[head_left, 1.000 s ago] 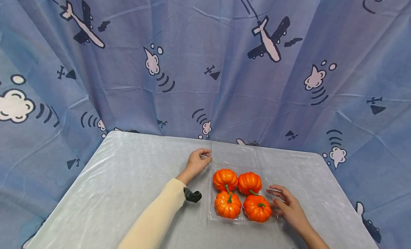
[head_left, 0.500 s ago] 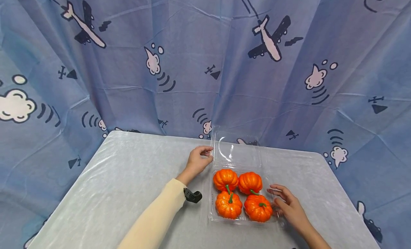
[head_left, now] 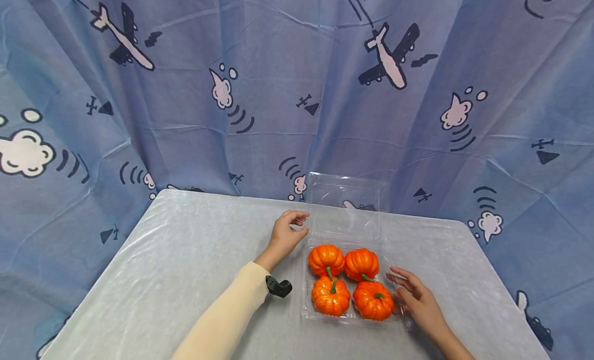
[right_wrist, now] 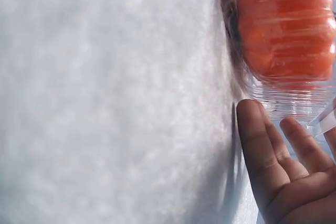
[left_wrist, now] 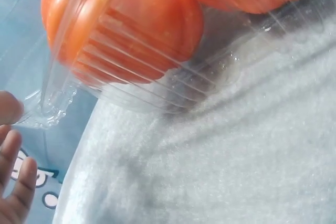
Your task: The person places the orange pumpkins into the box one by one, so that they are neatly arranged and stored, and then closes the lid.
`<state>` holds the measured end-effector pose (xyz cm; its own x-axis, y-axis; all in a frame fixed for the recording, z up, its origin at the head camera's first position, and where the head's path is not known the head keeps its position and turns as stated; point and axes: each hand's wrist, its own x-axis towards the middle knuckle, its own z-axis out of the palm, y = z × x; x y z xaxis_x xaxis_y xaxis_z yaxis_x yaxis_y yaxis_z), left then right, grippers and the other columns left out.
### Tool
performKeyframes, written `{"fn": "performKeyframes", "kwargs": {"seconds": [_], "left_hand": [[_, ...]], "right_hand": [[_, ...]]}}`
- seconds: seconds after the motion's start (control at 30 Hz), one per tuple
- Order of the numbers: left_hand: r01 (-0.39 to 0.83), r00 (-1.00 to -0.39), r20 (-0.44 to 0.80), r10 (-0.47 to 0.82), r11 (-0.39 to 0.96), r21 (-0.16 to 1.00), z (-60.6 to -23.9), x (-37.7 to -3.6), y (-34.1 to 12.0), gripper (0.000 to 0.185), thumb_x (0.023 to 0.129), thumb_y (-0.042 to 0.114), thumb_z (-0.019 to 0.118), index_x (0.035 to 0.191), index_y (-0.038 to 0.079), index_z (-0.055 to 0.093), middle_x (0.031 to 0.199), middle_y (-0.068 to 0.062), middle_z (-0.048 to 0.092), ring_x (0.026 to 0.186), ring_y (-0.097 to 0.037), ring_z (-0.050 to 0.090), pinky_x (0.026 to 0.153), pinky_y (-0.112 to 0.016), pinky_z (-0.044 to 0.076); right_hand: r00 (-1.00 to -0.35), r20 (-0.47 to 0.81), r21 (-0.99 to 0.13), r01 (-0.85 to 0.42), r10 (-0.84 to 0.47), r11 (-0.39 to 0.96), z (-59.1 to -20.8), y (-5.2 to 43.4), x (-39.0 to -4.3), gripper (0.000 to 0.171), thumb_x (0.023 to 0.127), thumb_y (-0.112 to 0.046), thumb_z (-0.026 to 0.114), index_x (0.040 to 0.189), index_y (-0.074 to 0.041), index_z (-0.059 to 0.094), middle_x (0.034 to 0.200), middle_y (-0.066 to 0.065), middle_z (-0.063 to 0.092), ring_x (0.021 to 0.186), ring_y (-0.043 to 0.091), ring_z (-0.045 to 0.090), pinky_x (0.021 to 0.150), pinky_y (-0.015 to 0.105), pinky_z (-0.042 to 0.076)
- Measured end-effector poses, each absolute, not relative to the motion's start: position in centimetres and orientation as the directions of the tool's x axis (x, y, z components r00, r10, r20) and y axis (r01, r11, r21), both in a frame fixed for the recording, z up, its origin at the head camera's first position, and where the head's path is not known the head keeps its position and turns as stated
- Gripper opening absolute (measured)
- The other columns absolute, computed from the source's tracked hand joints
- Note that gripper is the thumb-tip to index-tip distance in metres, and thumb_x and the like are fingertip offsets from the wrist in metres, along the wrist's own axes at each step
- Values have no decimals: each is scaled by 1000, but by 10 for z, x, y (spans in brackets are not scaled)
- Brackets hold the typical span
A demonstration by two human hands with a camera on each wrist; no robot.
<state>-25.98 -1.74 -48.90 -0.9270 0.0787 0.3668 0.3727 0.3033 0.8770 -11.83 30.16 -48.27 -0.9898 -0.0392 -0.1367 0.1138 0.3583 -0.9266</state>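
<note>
A clear plastic clamshell box [head_left: 345, 320] stands on the table with several small orange pumpkins [head_left: 330, 296] in it, their stems green. Its lid [head_left: 345, 221] stands raised at the back, hinged to the base. My left hand [head_left: 285, 235] is beside the lid's left edge, thumb and fingers apart, with the thumb right at a plastic corner in the left wrist view. On the other side, my right hand [head_left: 417, 298] has its fingertips at the box's right wall. The right wrist view shows those fingers [right_wrist: 254, 135] extended beneath a pumpkin [right_wrist: 286, 30] seen through ribbed plastic.
A pale cloth covers the table [head_left: 199, 246]. Behind its far edge hangs a blue curtain [head_left: 269, 102] printed with airplanes and clouds. A black strap piece [head_left: 278, 287] sits at the left wrist, near the box.
The lid has swung upward from lying low at the back to standing taller. The left hand shifted slightly up; the right hand and pumpkins stay nearly in place.
</note>
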Motion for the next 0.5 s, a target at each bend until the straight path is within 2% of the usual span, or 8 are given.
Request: {"fn": "performKeyframes", "kwargs": {"seconds": [0.07,0.17,0.27,0.37,0.5], "left_hand": [[372,-928,366,74,281,885,-488,-259,-18,37,77,-2,71,114,7,68,97,-11,65,86,-23,64,67,-20,50],[369,-929,363,72,260,892,-487,-259,-18,48,76,-2,70,123,10,64,97,-11,66,86,-23,65,68,-22,52],[374,-927,366,78,255,892,-484,-258,-18,57,76,-3,70,130,10,58,97,-11,67,86,-23,66,70,-29,55],[373,-928,364,82,264,889,-481,-258,-17,60,75,-3,70,133,9,56,96,-12,67,86,-24,66,70,-31,56],[381,-924,372,87,267,885,-478,-257,-17,56,75,-3,69,129,7,59,95,-13,67,84,-24,66,67,-23,54]], "right_hand": [[-991,-127,-929,103,-45,355,-483,302,-117,44,102,-13,44,145,-4,36,141,24,49,89,9,68,65,35,59],[-993,-94,-934,64,-69,351,-484,303,-116,45,102,-16,44,144,-1,35,132,0,60,91,7,67,64,34,58],[-993,-70,-939,36,-90,342,-485,304,-115,46,102,-17,44,144,1,34,120,-24,60,92,5,66,63,34,58],[-994,-68,-940,33,-90,341,-485,305,-115,46,102,-17,45,144,0,35,116,-29,59,92,4,65,63,33,58],[-995,-69,-938,39,-77,344,-485,304,-114,45,102,-15,46,143,0,36,116,-28,59,92,2,65,63,32,58]]}}
